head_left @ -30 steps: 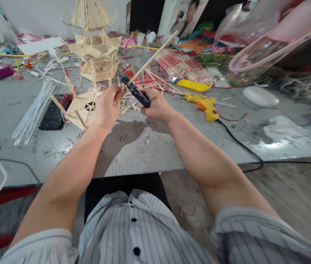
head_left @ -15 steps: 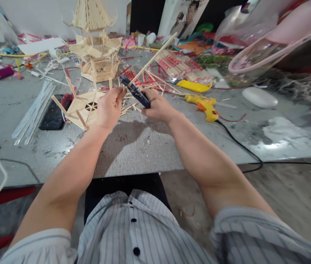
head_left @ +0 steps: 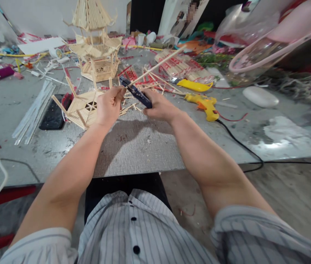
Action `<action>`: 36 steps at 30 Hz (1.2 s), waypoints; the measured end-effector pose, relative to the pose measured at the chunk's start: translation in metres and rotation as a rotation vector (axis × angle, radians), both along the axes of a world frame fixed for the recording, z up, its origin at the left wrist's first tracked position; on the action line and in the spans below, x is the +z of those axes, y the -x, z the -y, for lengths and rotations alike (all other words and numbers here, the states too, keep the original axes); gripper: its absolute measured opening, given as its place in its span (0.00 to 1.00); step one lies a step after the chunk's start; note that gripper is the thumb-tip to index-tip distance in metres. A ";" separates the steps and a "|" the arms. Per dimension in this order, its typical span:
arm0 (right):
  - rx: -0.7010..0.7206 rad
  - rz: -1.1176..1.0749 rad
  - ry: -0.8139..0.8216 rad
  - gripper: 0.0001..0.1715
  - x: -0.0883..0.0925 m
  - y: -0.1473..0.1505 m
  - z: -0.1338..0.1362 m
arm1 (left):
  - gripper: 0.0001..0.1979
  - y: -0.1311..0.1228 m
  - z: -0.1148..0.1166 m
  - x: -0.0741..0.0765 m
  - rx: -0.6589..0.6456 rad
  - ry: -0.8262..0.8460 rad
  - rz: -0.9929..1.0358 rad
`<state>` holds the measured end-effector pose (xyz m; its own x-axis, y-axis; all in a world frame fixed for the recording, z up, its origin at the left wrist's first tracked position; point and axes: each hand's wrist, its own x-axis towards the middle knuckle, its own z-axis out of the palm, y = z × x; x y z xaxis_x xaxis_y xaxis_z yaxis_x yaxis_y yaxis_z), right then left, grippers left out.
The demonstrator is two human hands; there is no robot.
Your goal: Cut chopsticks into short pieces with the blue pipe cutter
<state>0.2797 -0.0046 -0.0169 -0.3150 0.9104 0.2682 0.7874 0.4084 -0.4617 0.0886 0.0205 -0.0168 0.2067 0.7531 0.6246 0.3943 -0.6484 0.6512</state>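
Observation:
My left hand (head_left: 109, 106) pinches the lower end of a long thin wooden stick (head_left: 158, 66), which slants up to the right. Closed around a dark blue hand tool (head_left: 137, 93) is my right hand (head_left: 159, 105). The tool's head lies against the stick near my left fingertips; whether its jaws touch the wood is too small to tell. Just left of my left hand sits a flat wooden stick frame (head_left: 82, 106) with upright posts. Short cut stick pieces (head_left: 129, 109) lie on the table beneath the hands.
Behind stands a wooden pagoda model (head_left: 96, 47). To the right lie a yellow glue gun (head_left: 203, 104) with a black cable, a yellow cutter (head_left: 195, 85), packaged sticks (head_left: 180, 66) and a white oval object (head_left: 260, 97). Left are a black phone (head_left: 53, 115) and clear glue sticks (head_left: 34, 110).
The long stick has tilted lower, its far end moving down and to the right. My right hand and the tool have shifted very slightly to the right.

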 end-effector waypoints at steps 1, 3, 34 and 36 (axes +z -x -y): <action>0.004 0.000 0.013 0.35 0.002 0.000 0.001 | 0.19 0.000 -0.001 0.000 0.017 0.007 0.000; -0.009 -0.004 0.026 0.34 0.004 0.002 0.003 | 0.19 0.000 -0.003 0.000 0.051 0.023 -0.012; -0.222 0.114 -0.081 0.30 0.005 0.010 0.006 | 0.19 -0.005 0.006 0.005 -0.025 0.163 0.003; -0.236 0.132 -0.062 0.30 0.007 0.010 0.007 | 0.19 -0.004 0.006 0.004 -0.020 0.146 -0.021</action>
